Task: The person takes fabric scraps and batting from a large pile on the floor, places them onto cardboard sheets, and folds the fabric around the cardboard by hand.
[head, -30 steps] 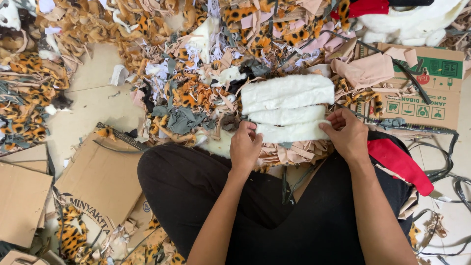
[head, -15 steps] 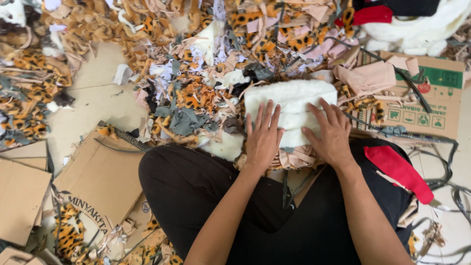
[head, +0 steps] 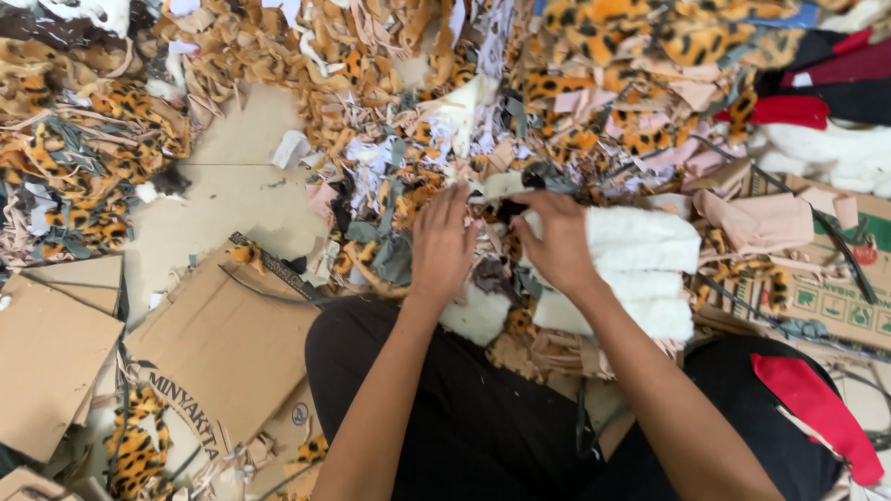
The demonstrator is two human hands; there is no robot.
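**Hands moving off the white pile into the scraps**

Head view: you are sitting on the floor, black trousers filling the bottom of the frame. Your left hand is lying palm down with fingers spread on the mixed fabric scraps, gripping nothing that shows. Your right hand is curling its fingers at the left edge of the stack of white fleece pieces; the fingertips are hidden in dark scraps, so you cannot tell whether they are pinching anything.

Hidden or cut: the stack's lower left is sitting behind your right forearm, and its bottom layers are blurring into the beige offcuts underneath. The printed cardboard box is running off the right edge. The red fabric strip is cut at the corner.

Since half a second ago: both hands were pressing flat on top of the stack; now both are sitting further left, the left one fully off it.

Stack: lying just right of your right hand, in front of your knees, long axis running left to right, slightly tilted down to the right. Flattened brown cardboard is lying to your left.
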